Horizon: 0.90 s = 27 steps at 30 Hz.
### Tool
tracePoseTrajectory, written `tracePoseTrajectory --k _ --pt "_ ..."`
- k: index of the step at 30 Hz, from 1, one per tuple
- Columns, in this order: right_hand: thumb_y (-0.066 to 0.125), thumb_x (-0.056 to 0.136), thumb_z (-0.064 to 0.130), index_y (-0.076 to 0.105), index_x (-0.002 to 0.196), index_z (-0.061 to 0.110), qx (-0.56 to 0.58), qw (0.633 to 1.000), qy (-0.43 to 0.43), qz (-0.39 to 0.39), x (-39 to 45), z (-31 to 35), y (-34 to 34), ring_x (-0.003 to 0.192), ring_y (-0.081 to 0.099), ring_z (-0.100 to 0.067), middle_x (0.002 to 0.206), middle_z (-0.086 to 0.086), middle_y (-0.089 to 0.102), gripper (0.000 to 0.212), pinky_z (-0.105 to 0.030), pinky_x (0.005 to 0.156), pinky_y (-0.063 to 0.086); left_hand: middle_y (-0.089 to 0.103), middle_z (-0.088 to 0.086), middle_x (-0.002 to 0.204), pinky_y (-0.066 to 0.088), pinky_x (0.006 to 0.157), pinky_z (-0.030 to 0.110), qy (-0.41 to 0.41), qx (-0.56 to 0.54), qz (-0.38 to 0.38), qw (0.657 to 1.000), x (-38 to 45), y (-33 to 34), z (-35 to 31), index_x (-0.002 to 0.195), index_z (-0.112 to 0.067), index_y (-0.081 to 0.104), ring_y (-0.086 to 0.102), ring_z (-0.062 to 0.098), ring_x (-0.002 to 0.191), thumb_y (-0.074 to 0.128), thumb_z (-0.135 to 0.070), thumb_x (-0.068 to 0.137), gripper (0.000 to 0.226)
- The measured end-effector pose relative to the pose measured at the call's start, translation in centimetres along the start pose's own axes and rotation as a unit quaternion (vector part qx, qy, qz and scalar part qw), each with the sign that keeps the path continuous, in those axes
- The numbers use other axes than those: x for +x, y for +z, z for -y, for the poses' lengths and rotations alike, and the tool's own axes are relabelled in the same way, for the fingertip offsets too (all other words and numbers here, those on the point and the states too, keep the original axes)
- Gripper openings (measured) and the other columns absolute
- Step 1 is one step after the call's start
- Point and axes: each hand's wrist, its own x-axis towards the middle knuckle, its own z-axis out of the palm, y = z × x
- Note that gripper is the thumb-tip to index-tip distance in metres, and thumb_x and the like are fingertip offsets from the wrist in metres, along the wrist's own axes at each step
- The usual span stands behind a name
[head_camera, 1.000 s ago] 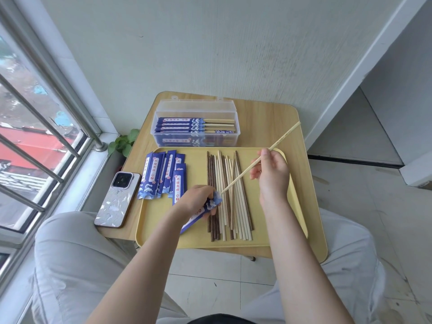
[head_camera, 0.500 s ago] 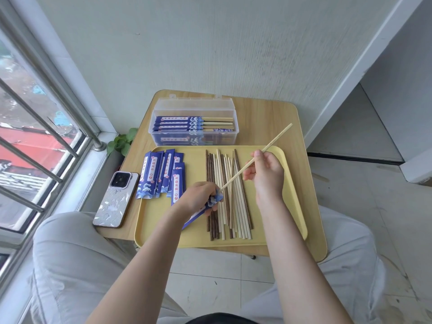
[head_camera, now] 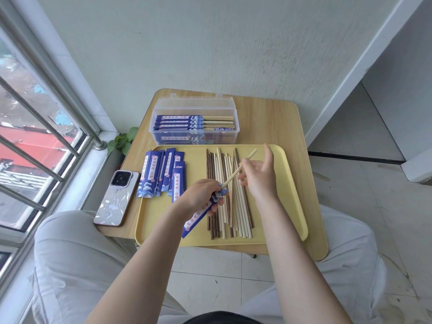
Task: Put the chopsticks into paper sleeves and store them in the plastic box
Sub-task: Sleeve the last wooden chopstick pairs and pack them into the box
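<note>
Half the pale chopstick (head_camera: 238, 169) had slid into the blue paper sleeve (head_camera: 203, 208) gripped by the left hand (head_camera: 203, 193) over the yellow tray (head_camera: 295, 197), right hand (head_camera: 258, 177) fingers now loosening, box-ready soon I'd guess.

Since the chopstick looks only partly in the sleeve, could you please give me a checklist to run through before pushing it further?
1. Sleeve held: ok. The left hand grips the blue paper sleeve near its mouth.
2. Chopstick tip inside the mouth: ok. The light chopstick enters at the sleeve's top end.
3. Firm grip on the chopstick: cannot tell. The right hand has spread fingers; contact is unclear.
4. Second chopstick of the pair in the sleeve: cannot tell.
5. Room in the plastic box: ok. It stands open, with sleeved pairs below the rim.
6. Spare chopsticks on the yellow tray: ok.
</note>
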Motion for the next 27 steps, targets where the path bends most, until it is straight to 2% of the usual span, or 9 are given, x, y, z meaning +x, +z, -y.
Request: tracePoseTrajectory --k 4,8,10,12,14,17,19,22,27 --pt "0.052 0.100 0.019 0.052 0.141 0.024 -0.089 0.994 -0.041 0.056 0.3 -0.5 -0.2 0.063 0.063 -0.008 0.104 0.000 0.070 0.042 -0.040 0.066 0.057 0.059 0.008 0.069 0.042 0.048 0.028 -0.006 0.002 -0.001 1.000 -0.1 0.2 0.0 0.095 -0.002 0.062 0.049 0.019 0.053 0.039 -0.013 0.100 0.026" --pt "0.048 0.102 0.025 0.041 0.146 0.024 -0.132 0.989 -0.022 0.056 0.1 -0.8 -0.4 0.061 0.062 -0.010 0.104 -0.002 0.066 0.045 -0.034 0.062 0.054 0.060 0.009 0.071 0.043 0.049 0.030 -0.002 -0.032 -0.038 0.999 0.2 0.1 0.4 0.096 -0.002 0.061 0.051 0.018 0.053 0.040 -0.013 0.101 0.024" --pt "0.049 0.102 0.027 0.054 0.134 0.019 -0.240 0.966 -0.040 0.088 -0.1 -0.9 -0.4 0.078 0.064 -0.013 0.105 0.004 0.065 0.033 -0.034 0.072 0.056 0.062 0.011 0.076 0.046 0.053 0.031 -0.002 -0.063 -0.076 0.995 0.4 0.0 0.8 0.096 -0.004 0.061 0.054 0.019 0.057 0.042 -0.013 0.102 0.021" --pt "0.052 0.101 0.026 0.066 0.119 0.018 -0.320 0.934 -0.062 0.145 -0.6 -1.2 0.1 0.093 0.061 -0.011 0.108 0.009 0.064 0.024 -0.028 0.081 0.050 0.066 0.012 0.079 0.053 0.057 0.033 -0.003 -0.082 -0.122 0.989 0.6 0.0 1.1 0.097 -0.006 0.063 0.060 0.021 0.062 0.047 -0.014 0.102 0.019" --pt "0.054 0.100 0.023 0.071 0.107 0.018 -0.374 0.907 -0.072 0.180 -1.1 -1.8 1.0 0.095 0.060 -0.011 0.105 0.008 0.066 0.019 -0.028 0.082 0.050 0.068 0.012 0.079 0.058 0.059 0.032 -0.005 -0.104 -0.167 0.980 0.7 0.3 1.4 0.097 -0.005 0.064 0.064 0.020 0.062 0.050 -0.013 0.103 0.017" --pt "0.055 0.096 0.017 0.066 0.098 0.017 -0.481 0.855 -0.089 0.172 -1.5 -2.9 2.1 0.091 0.061 -0.019 0.103 0.002 0.063 0.011 -0.032 0.072 0.050 0.069 0.013 0.077 0.058 0.059 0.031 -0.019 -0.143 -0.208 0.968 1.0 0.6 2.1 0.101 -0.002 0.062 0.064 0.019 0.057 0.047 -0.011 0.104 0.018" --pt "0.054 0.094 0.013 0.059 0.098 0.015 -0.513 0.839 -0.094 0.154 -1.6 -3.4 2.4 0.089 0.059 -0.022 0.103 -0.001 0.059 0.006 -0.031 0.068 0.044 0.068 0.014 0.077 0.056 0.058 0.032 -0.030 -0.163 -0.221 0.961 1.2 0.6 2.5 0.104 -0.001 0.060 0.063 0.021 0.057 0.045 -0.011 0.105 0.018" --pt "0.057 0.094 0.013 0.054 0.105 0.011 -0.538 0.828 -0.095 0.126 -1.6 -3.4 2.6 0.085 0.056 -0.024 0.106 -0.005 0.057 0.012 -0.032 0.067 0.040 0.066 0.015 0.079 0.054 0.055 0.031 -0.033 -0.158 -0.232 0.959 1.5 0.5 2.8 0.108 -0.002 0.058 0.061 0.022 0.058 0.043 -0.012 0.105 0.019" --pt "0.061 0.097 0.020 0.053 0.119 0.008 -0.558 0.819 -0.099 0.095 -1.4 -3.9 3.4 0.097 0.064 -0.026 0.118 -0.008 0.057 0.027 -0.033 0.068 0.048 0.066 0.016 0.078 0.055 0.051 0.031 -0.015 -0.137 -0.258 0.956 1.5 0.5 3.4 0.099 -0.005 0.059 0.062 0.023 0.054 0.042 -0.011 0.104 0.018"
